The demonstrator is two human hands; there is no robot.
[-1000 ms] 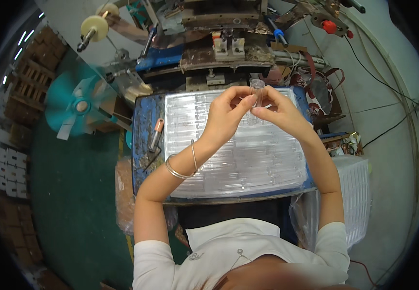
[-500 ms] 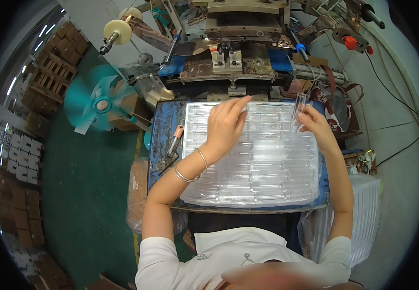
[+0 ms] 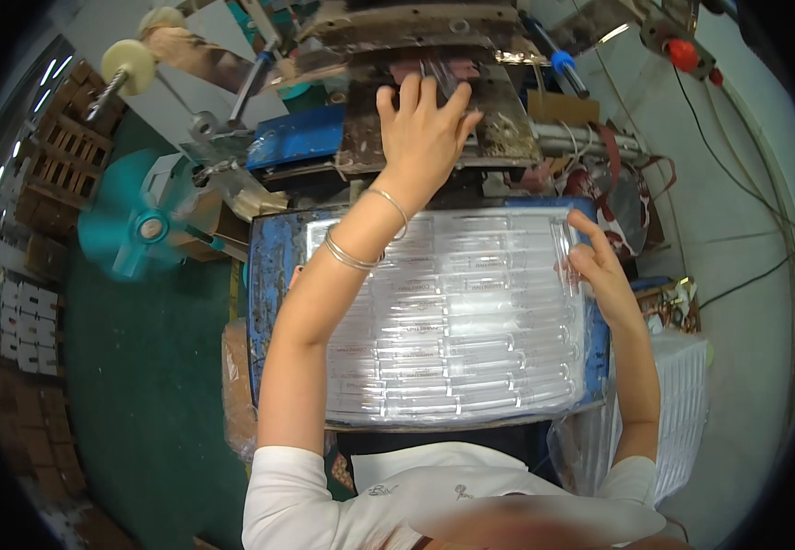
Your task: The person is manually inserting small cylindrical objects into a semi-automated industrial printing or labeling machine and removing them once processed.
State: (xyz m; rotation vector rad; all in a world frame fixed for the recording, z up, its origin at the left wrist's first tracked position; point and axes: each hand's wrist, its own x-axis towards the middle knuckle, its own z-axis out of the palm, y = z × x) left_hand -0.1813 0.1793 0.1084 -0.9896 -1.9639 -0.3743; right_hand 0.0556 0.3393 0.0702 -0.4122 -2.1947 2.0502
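Note:
My left hand point(image 3: 427, 128) reaches over the work plate of a press point(image 3: 361, 128), palm down with its fingers spread. Just beyond its fingertips a clear plastic piece point(image 3: 452, 75) lies at the plate's holder; whether the fingers touch it is hard to see. My right hand point(image 3: 604, 268) pinches a slim clear plastic tube point(image 3: 561, 240) between thumb and fingers, above the right edge of a tray. That white tray point(image 3: 443, 420) holds rows of clear tubes with small print and lies on a blue, worn table point(image 3: 274, 275).
The press head point(image 3: 406, 32) hangs low over the plate beyond my left hand. A teal fan point(image 3: 148, 227) spins at the left. Stacked clear trays point(image 3: 681, 412) in plastic stand by my right elbow. A red knob point(image 3: 681, 53) juts out at the upper right.
My left hand has moved forward from above the tray to the press, its fingers spreading. My right hand stays by the tray's right edge with the tube, now lower. The whole view has shifted.

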